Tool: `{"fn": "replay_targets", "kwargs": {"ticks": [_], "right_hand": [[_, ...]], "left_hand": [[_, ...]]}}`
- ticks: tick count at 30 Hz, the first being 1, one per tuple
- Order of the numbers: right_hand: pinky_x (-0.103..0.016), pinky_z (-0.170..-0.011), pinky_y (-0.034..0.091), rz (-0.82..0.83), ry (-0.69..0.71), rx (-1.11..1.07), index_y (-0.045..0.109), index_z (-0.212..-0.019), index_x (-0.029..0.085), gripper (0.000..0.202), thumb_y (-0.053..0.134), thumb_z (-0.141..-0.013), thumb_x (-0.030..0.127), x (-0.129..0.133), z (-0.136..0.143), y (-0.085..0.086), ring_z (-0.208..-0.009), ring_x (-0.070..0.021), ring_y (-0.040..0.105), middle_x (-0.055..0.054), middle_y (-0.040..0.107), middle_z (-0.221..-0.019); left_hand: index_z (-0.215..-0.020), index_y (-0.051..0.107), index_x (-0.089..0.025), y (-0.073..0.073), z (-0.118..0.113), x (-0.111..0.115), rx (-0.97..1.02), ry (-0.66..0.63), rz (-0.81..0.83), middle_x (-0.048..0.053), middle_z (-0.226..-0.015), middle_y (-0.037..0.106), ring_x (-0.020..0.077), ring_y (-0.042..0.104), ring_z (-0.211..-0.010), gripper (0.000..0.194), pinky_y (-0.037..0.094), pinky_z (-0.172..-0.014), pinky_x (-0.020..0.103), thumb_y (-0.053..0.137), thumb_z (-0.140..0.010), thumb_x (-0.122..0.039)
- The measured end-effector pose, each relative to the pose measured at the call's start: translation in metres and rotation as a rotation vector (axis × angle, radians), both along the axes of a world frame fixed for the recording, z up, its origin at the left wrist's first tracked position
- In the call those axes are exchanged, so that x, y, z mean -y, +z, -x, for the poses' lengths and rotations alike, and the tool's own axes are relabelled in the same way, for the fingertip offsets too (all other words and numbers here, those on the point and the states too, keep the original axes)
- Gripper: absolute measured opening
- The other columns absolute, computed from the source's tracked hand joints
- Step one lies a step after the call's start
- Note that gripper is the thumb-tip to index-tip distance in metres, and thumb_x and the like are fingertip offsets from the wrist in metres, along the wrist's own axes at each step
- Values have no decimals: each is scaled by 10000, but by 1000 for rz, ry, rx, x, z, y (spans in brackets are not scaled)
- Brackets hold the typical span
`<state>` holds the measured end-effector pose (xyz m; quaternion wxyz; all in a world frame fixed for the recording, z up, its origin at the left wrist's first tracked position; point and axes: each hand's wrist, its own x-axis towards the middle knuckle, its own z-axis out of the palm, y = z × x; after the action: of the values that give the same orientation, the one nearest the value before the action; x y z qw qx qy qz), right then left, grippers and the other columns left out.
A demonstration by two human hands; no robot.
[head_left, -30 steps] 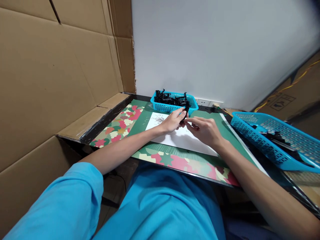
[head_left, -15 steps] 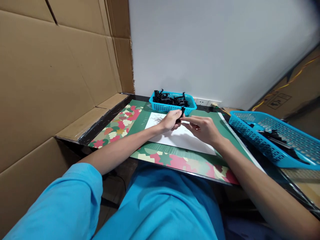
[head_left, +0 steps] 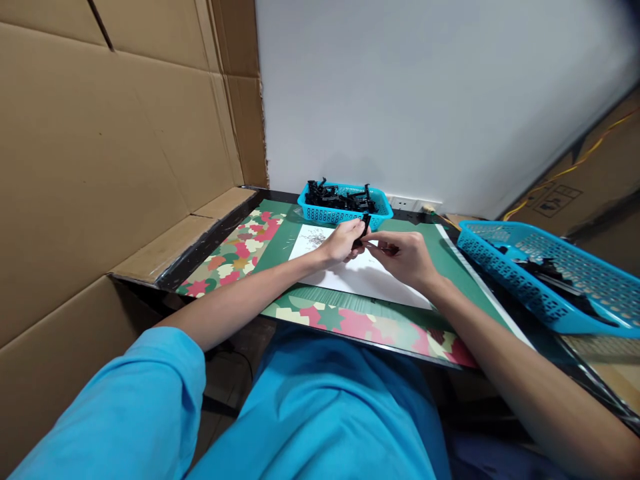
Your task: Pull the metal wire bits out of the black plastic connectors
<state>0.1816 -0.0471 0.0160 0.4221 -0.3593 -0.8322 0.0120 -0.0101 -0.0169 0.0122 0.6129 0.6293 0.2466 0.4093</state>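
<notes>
My left hand (head_left: 345,241) is closed around a black plastic part (head_left: 367,223), whose upper end sticks out past the thumb. Close against its right side is my right hand (head_left: 403,252), thumb and index finger pinched together at the part. Whatever sits between those right fingertips is too small to make out. Both hands are over a white sheet of paper (head_left: 340,277), on which a pile of tiny pieces (head_left: 315,238) lies to the left.
A blue basket (head_left: 325,215) of black plastic parts stands behind my hands by the wall. To the right, a larger blue basket (head_left: 530,303) holds more black parts. Cardboard (head_left: 125,167) walls off the left. A green mat (head_left: 273,250) covers the table, and a power strip (head_left: 403,204) lies behind.
My right thumb and index finger have drawn closer together in a pinch beside the black part. The left hand keeps its hold, almost unmoved.
</notes>
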Motion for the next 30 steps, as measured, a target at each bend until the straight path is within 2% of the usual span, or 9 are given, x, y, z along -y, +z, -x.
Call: {"fn": "replay_targets", "kwargs": {"ticks": [8,16,19,23,26,30], "right_hand": [[-266,-504,340,29,20,-86,836,-931,180,179,699,-925,295,1,-1,3,-529,-118,388,28,493,-577],[-258,-486,325,18,30,-59,851,-926,180,194,690,-931,288,0,0,4,-498,-108,371,39,500,-541],[-258,-483,350,-34,27,-12,859,-958,193,214,678,-964,308,-2,-3,2,-481,-112,417,15,599,-555],[-271,-543,451,-112,31,143,855,-1098,249,247,621,-1030,289,-4,-11,1,-527,-132,593,-52,833,-880],[-278,-595,487,-185,10,255,828,-1213,288,266,621,-1047,288,-5,-15,1,-587,-147,692,-55,855,-1038],[-273,-571,452,-281,-44,309,788,-1310,272,306,638,-1045,300,-5,-16,2,-572,-139,689,-46,855,-967]], "left_hand": [[-963,494,-210,-4,0,-2,29,11,-70,-59,-585,439,80,364,-423,327,217,-412,169,406,-1119,-484],[-986,472,-221,-3,0,3,63,20,-111,-52,-669,447,81,365,-465,380,246,-439,189,485,-1071,-591],[-984,474,-219,-4,0,3,71,18,-109,-56,-663,437,80,352,-470,403,264,-448,199,513,-1056,-614],[-979,479,-220,-7,1,-2,78,9,-84,-53,-644,451,80,346,-452,393,238,-434,194,517,-1051,-604],[-957,464,-227,-9,2,-6,84,-24,-53,-62,-591,447,74,292,-418,398,202,-425,183,484,-1055,-613],[-963,466,-230,-8,4,-8,98,-52,-26,-64,-549,447,76,282,-406,378,197,-421,173,474,-1061,-594]]}}
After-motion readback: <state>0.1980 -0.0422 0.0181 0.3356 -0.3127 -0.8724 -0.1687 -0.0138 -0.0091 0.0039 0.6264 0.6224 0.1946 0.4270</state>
